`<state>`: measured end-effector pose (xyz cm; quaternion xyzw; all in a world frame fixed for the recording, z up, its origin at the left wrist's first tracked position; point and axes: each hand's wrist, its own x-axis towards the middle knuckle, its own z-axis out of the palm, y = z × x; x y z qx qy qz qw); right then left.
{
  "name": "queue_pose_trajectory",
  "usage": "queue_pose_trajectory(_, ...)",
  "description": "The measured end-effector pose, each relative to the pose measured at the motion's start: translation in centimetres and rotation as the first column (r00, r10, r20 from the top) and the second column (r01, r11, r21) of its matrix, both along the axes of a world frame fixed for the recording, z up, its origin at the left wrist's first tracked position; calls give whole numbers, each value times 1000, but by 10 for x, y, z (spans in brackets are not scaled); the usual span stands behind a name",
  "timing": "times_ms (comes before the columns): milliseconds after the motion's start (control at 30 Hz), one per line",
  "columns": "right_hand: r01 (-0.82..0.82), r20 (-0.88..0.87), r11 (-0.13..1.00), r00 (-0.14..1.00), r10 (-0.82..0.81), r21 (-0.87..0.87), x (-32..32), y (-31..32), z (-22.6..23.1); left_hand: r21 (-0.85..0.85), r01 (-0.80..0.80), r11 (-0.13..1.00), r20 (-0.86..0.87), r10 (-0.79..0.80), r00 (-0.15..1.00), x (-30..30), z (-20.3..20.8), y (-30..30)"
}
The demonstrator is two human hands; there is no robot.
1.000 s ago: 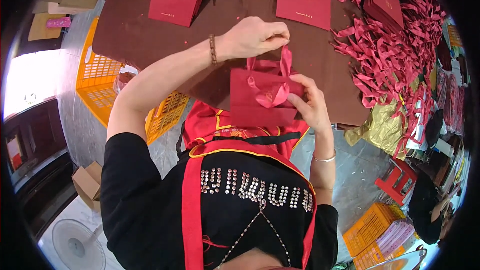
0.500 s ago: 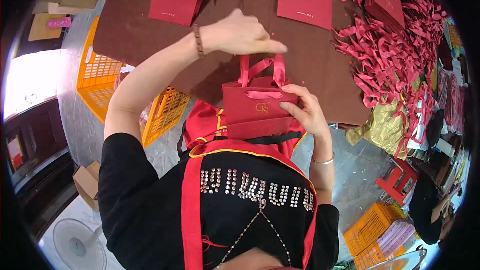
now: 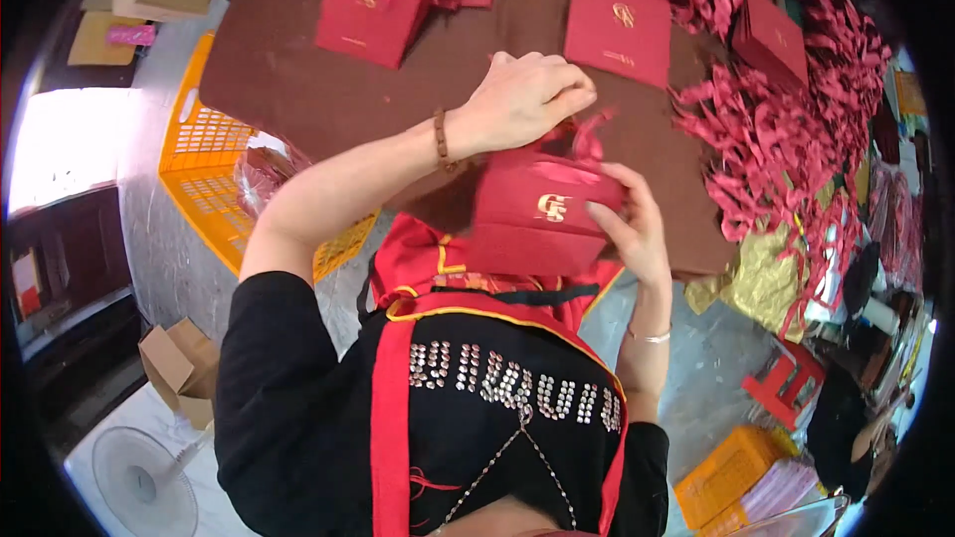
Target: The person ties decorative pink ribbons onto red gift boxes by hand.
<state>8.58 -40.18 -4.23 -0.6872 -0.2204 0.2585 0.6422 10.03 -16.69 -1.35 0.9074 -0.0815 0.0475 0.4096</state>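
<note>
A small dark-red paper gift bag (image 3: 527,239) with a gold emblem and pink ribbon handles leans low in front of my apron, at the table's near edge. My right hand (image 3: 637,224) grips its right side, thumb on the front and fingers behind. Just above the bag's mouth, my left hand (image 3: 532,94) is closed in a pinch, knuckles up. A pink ribbon handle (image 3: 589,144) curls loosely beside its fingertips. Whatever those fingers hold is hidden from view.
The brown-covered table (image 3: 298,70) carries more red bags (image 3: 368,10), a flat red bag (image 3: 619,30) and a large heap of pink ribbons (image 3: 766,159). Orange crates (image 3: 204,149) stand on the floor at left. A white fan (image 3: 144,482) and a red stool (image 3: 786,383) are nearer me.
My left hand has come down and to the right, closer to the bag's mouth. The ribbon handles, upright before, now slump and curl. My right hand keeps its hold on the bag.
</note>
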Motion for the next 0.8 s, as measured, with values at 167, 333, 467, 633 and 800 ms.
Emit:
queue_pose_trajectory(167, 395, -168, 893, 916, -365, 214, 23, 2, 10, -587, -243, 772, -202, 151, 968, -31, -1, 17)
queue_pose_trajectory(333, 351, -10, 927, 936, -353, 132, 33, 29, 7, -923, -366, 119, -383, -183, 906, -67, -12, 26)
queue_pose_trajectory(467, 383, 86, 923, 919, -386, 43, 33, 39, 4, -916, -308, 257, -353, -153, 923, -68, -5, 30)
queue_pose_trajectory(633, 460, -37, 880, 888, -459, 115, 32, 57, 7, -899, -283, 335, -339, -120, 933, -67, -9, 39)
queue_pose_trajectory(800, 292, -219, 929, 945, -244, 226, 23, 63, 1, -769, -322, 552, -292, 145, 945, -91, 12, 70)
